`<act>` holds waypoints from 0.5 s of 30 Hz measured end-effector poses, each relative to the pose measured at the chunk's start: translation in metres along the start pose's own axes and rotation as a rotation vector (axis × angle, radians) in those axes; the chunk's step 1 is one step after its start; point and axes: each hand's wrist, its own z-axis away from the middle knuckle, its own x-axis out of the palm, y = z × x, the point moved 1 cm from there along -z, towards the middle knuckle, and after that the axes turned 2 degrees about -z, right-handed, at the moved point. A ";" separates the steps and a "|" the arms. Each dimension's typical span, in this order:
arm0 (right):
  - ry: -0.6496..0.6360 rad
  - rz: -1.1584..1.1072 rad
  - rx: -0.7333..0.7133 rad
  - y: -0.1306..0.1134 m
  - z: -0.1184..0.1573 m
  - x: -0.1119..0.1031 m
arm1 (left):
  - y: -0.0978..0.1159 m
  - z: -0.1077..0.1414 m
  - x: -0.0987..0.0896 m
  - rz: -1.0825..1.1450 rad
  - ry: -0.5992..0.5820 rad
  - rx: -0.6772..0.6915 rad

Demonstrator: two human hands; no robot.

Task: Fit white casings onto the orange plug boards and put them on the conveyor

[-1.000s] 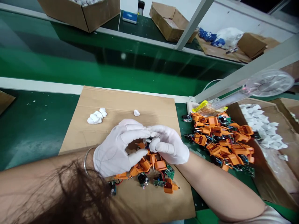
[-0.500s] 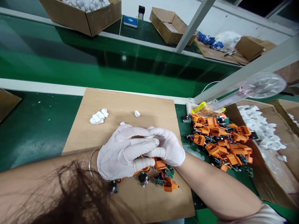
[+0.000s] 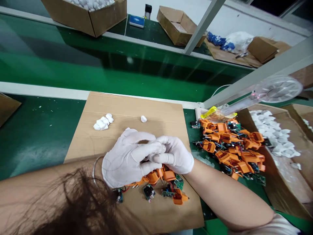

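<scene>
Left glove and right glove are drawn closer; narrow grip, held item hidden by fingers, cannot tell what; orange plugs lie just below.

1. A cardboard sheet is lying on the conveyor belt at frame centre.
2. A heap of wired plug boards is sitting just right of the sheet.
3. A carton is standing right of the heap.
4. Another carton is resting on the far bench, upper left.

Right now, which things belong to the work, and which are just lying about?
In the work: gloved left hand, gloved right hand, orange-housed circuit boards beneath them, matching pile on the green belt.
Lying about: white lumps on the cardboard sheet, clear fan.
</scene>
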 end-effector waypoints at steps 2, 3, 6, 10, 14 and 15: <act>0.016 0.006 -0.004 0.000 0.001 0.000 | 0.001 -0.001 0.000 -0.005 -0.029 -0.017; 0.021 0.011 -0.002 -0.001 0.001 0.000 | 0.000 -0.001 0.001 -0.014 -0.047 -0.023; 0.019 0.024 0.002 -0.001 0.001 0.000 | -0.005 0.001 0.002 -0.040 -0.093 -0.007; -0.005 0.075 0.000 -0.002 0.002 0.001 | -0.011 0.005 0.003 -0.044 -0.094 0.037; -0.013 0.094 -0.006 -0.002 0.004 0.000 | -0.011 0.001 0.001 -0.042 -0.102 0.089; -0.022 0.090 -0.006 -0.001 0.003 -0.001 | -0.012 -0.001 0.001 -0.018 -0.100 0.121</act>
